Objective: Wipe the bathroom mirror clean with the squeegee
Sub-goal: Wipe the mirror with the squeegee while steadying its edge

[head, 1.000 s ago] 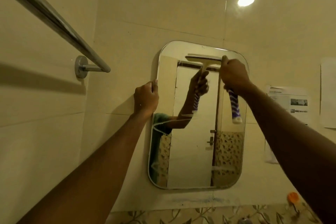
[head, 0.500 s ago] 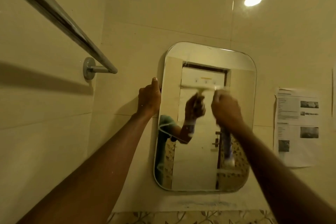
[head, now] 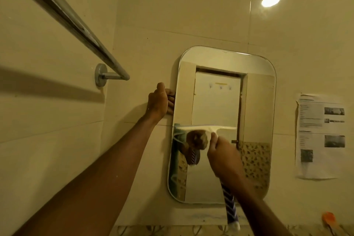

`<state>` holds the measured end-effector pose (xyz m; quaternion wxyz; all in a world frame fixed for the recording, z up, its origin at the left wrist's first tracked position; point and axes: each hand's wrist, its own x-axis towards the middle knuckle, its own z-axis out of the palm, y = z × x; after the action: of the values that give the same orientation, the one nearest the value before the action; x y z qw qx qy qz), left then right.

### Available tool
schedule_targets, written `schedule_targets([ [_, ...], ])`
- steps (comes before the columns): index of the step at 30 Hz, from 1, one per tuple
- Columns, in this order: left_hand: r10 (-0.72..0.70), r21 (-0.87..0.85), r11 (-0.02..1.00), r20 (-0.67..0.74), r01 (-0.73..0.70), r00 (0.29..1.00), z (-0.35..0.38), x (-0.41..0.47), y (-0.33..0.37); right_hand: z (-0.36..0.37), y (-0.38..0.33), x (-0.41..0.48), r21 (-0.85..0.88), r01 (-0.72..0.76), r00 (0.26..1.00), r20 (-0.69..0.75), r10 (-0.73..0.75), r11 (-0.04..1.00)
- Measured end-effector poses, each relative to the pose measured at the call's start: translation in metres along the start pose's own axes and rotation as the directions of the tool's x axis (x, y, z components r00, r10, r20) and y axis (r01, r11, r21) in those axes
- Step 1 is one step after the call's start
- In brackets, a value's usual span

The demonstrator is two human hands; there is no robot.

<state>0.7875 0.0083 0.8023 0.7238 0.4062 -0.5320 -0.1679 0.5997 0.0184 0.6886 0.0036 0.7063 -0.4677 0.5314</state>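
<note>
Since half a second earlier, the squeegee [head: 206, 128] has dropped from the upper part of the mirror [head: 254, 101] to mid-height, its blade level against the left half of the glass. Towel rail [head: 67, 19] crosses the wall at upper left. Right hand [head: 224, 157]: fingers wrapped round the squeegee handle. Left hand [head: 160, 101]: fingers curled on the mirror's left edge.
</note>
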Motion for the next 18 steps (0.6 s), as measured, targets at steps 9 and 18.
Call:
schedule_targets([
  [9, -0.017, -0.025, 1.0, 0.019, 0.018, 1.0, -0.001, 0.003, 0.0, -0.056, -0.063, 0.126, 0.151, 0.058, 0.989, -0.142, -0.036, 0.987],
  [18, -0.011, -0.045, 0.999, 0.002, 0.011, 1.0, 0.001, 0.009, -0.005, 0.021, 0.009, -0.033, 0.162, -0.058, 0.998, 0.007, 0.058, 0.985],
])
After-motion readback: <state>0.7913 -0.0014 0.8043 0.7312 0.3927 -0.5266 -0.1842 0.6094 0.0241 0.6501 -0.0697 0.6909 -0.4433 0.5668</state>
